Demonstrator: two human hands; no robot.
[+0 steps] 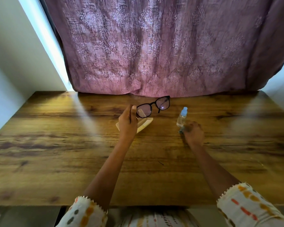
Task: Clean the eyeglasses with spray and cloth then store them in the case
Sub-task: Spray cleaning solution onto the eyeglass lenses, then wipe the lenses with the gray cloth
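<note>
- Holding the glasses [152, 106] up by one temple, the left hand [127, 122] pinches them above the open case [145, 124], lenses toward the curtain [154, 46].
- The right hand [193, 132] lies on the table [56, 145] with fingers curled over a small blue-grey thing, probably the cloth [181, 130]; if it really grips it I cannot tell.
- The spray [182, 116] stands upright just beside this hand, apart from the glasses.
- To do this step well, I think: hold the frame steady and away from the face, spray each lens lightly, then wipe with light pressure while the other hand supports the frame at the bridge, not only at the temple.
</note>
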